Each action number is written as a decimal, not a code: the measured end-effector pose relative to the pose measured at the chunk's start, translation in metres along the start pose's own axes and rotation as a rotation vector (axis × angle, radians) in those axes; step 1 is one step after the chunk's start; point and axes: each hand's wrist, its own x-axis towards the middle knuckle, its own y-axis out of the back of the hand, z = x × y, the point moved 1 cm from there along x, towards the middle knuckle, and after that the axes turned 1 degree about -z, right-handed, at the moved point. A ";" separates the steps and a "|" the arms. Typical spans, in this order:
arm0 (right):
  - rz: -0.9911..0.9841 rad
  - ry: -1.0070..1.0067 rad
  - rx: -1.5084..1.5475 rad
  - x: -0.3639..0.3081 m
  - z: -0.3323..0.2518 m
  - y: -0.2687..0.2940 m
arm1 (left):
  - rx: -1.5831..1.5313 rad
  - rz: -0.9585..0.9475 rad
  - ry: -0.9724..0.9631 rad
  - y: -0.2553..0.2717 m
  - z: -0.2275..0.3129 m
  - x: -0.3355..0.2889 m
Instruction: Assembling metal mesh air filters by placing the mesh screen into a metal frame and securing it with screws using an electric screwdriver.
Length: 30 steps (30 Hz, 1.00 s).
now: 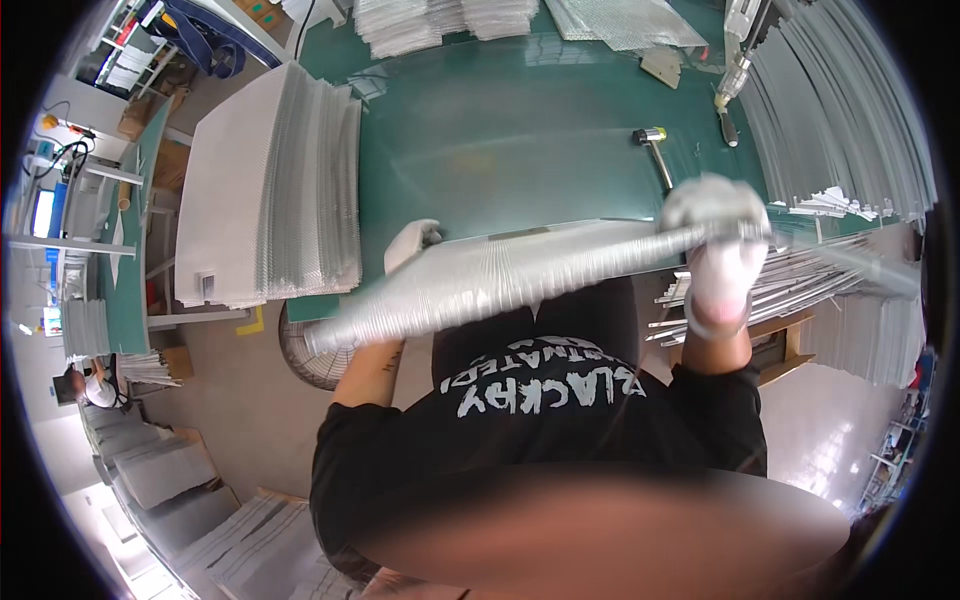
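A pale, finely ribbed panel [490,275] is tilted in front of my body at the table's near edge, its left end lower and nearer me. My white-gloved left hand [412,243] grips it from its far side, with part of the hand hidden behind it. At the panel's right end is my gloved right hand [715,215], smeared by motion but closed in a fist shape. From that fist a long, thin, pale strip [860,262] runs off to the right, also blurred. Just beyond the right hand, a mallet [655,150] with a yellow-and-black head lies on the green table [470,110].
A thick stack of mesh panels [265,190] stands on the table's left side; more mesh stacks [440,20] lie at the back. A power screwdriver [732,95] hangs at the back right. Long pale strips [835,110] fill the right side. A round fan [315,350] stands below left.
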 end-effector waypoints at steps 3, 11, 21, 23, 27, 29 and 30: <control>0.266 -0.219 -0.084 0.035 0.009 -0.011 | 0.147 0.082 0.087 0.000 0.015 -0.001; 0.330 -0.214 0.049 0.060 0.042 -0.006 | -0.184 -0.063 0.160 0.020 0.027 0.004; 0.327 -0.213 -0.230 0.062 0.046 -0.005 | 0.099 0.452 0.324 -0.032 0.048 -0.004; 0.352 -0.216 -0.238 0.061 0.047 0.001 | 0.129 0.415 0.348 -0.031 0.049 -0.004; 0.316 -0.237 -0.211 0.064 0.050 -0.001 | -0.616 0.307 0.181 0.000 0.043 -0.002; 0.292 -0.230 -0.115 0.062 0.049 -0.001 | -0.828 0.304 0.056 0.048 0.076 0.016; 0.266 -0.202 -0.200 0.063 0.043 -0.003 | -0.863 0.338 -0.014 0.074 0.096 0.024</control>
